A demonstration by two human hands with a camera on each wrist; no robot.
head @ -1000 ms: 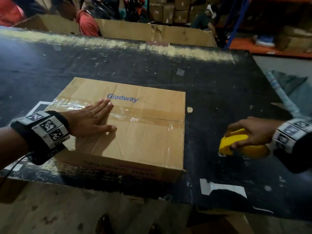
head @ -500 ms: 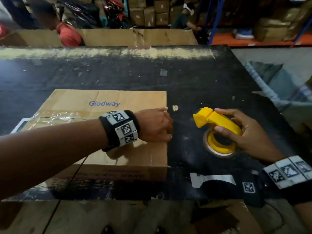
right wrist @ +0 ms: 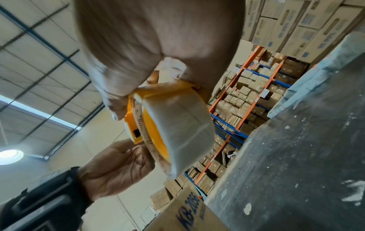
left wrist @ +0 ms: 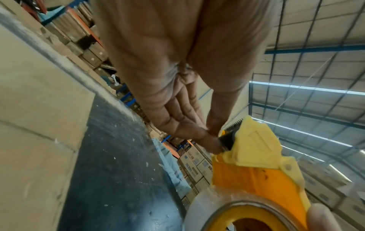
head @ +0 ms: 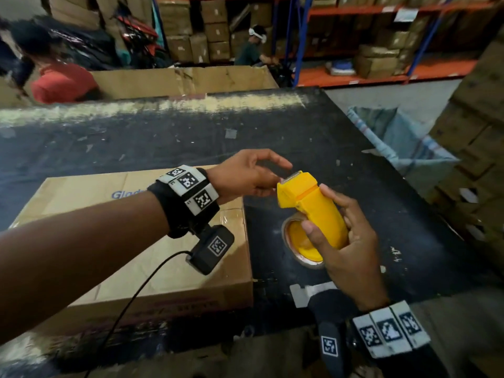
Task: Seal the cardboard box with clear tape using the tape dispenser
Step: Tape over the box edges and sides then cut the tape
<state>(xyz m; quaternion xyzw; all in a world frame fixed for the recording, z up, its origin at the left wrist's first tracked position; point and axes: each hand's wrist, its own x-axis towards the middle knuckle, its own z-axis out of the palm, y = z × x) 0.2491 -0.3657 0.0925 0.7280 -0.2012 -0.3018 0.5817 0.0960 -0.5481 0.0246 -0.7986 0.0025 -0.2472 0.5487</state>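
The right hand (head: 351, 252) grips the tape dispenser (head: 311, 205) just right of the box (head: 152, 268). The left hand (head: 245, 175) pinches at its sharp teeth and could get cut.

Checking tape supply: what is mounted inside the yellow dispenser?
A roll of clear tape sits in the dispenser, gripped by the right hand. How much tape remains cannot be seen.

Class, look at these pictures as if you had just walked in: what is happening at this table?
A person is taping up a cardboard box that lies on a black table. The right hand grips a yellow tape dispenser lifted beside the box. The left hand reaches to the dispenser's cutter end, fingertips at the blade, seemingly picking up the tape's loose end. One strip of clear tape already crosses the box.
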